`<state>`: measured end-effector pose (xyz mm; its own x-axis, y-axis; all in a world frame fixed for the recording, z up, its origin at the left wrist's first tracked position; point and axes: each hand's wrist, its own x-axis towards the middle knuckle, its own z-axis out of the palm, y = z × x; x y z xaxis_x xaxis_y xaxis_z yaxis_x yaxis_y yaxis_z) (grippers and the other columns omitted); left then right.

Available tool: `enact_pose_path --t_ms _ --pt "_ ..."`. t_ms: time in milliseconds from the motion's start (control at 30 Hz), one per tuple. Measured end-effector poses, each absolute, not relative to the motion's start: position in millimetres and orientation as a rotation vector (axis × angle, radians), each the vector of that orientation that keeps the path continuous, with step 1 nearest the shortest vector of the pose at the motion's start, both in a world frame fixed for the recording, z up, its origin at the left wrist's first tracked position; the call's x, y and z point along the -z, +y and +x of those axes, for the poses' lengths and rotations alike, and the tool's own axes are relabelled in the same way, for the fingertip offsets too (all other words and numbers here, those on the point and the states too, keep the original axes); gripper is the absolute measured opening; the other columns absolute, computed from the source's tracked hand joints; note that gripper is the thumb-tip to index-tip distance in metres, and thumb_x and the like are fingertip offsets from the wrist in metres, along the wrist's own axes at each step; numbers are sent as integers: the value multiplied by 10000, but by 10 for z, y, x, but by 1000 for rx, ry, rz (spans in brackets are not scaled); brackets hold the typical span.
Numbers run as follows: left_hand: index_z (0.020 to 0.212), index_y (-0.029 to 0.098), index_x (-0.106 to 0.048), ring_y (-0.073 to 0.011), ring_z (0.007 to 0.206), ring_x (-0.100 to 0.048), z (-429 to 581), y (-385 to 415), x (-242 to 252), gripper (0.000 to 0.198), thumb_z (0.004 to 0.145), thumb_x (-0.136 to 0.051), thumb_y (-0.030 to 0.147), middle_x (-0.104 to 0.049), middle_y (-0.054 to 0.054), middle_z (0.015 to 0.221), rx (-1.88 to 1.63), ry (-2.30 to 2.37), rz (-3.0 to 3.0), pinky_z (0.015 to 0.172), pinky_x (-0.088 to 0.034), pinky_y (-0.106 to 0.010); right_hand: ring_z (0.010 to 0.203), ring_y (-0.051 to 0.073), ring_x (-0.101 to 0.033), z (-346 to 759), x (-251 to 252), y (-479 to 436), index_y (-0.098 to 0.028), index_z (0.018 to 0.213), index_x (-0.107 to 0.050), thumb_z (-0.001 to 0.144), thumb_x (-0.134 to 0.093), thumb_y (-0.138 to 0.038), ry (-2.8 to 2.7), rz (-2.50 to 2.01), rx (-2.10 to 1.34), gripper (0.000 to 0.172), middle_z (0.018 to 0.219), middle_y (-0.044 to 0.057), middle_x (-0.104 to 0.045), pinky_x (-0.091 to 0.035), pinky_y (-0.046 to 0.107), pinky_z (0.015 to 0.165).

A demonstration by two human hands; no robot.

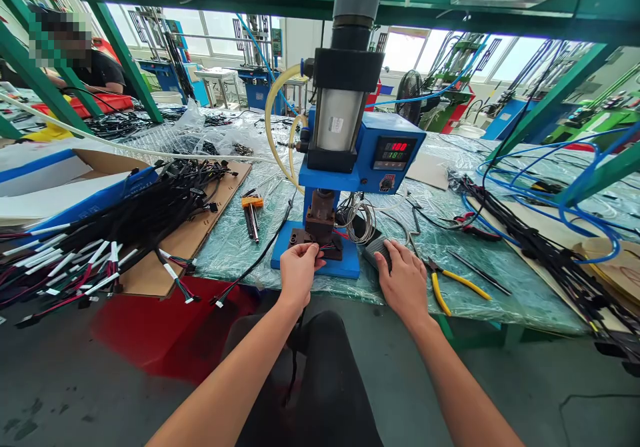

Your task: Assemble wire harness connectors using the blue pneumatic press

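Note:
My left hand (299,271) is closed in a pinch on a thin black cable (260,259), holding its end at the dark die (320,228) of a blue bench press (350,160). The cable trails left over the table edge and ends in a small connector. My right hand (404,281) lies flat, fingers spread, on a grey switch pad (376,249) beside the press base. The press has a silver cylinder and a red digital readout (395,152).
A large heap of black cable harnesses (125,227) lies on cardboard at the left. Yellow-handled pliers (453,283) rest right of my hand, more cables (550,247) and blue tubing at the far right. An orange-handled tool (252,212) lies left of the press. Another person sits far back left.

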<state>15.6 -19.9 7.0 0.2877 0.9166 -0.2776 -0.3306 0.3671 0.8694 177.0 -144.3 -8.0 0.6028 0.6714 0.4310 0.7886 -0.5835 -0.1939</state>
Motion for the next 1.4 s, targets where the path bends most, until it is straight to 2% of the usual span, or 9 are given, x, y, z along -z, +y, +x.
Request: enact_pose_path --t_ms 800,1000,1200,1400 --pt "780 92 -677 -73 470 -579 119 -219 -134 224 666 -775 258 -664 -12 610 -941 850 752 533 -508 -212 1330 296 -450 1765 98 -1450 -175 1373 -541 1013 -300 -476 -1185 -2399 520 528 1429 103 -535 -339 474 1106" --pt "793 107 -689 -85 560 -600 -117 -461 -257 304 654 -830 339 -667 -16 638 -935 788 762 581 -491 -198 1323 299 -457 1773 100 -1447 -184 1366 -548 1010 -305 -474 -1186 -2390 519 519 1423 101 -542 -348 477 1097" --pt "820 148 -689 -92 637 -604 -628 -793 -384 258 756 -787 378 -648 6 631 -948 742 784 678 -494 -200 1320 293 -463 1792 122 -1435 -180 1356 -557 1005 -312 -478 -1202 -2362 543 522 1412 106 -549 -350 463 1105" --pt "809 156 -708 -89 621 -603 -1010 -960 -443 236 755 -796 368 -642 16 610 -1004 802 730 761 -535 -231 1308 317 -474 1797 136 -1428 -152 1359 -557 1005 -290 -496 -1233 -2357 574 562 1403 122 -552 -359 471 1099"
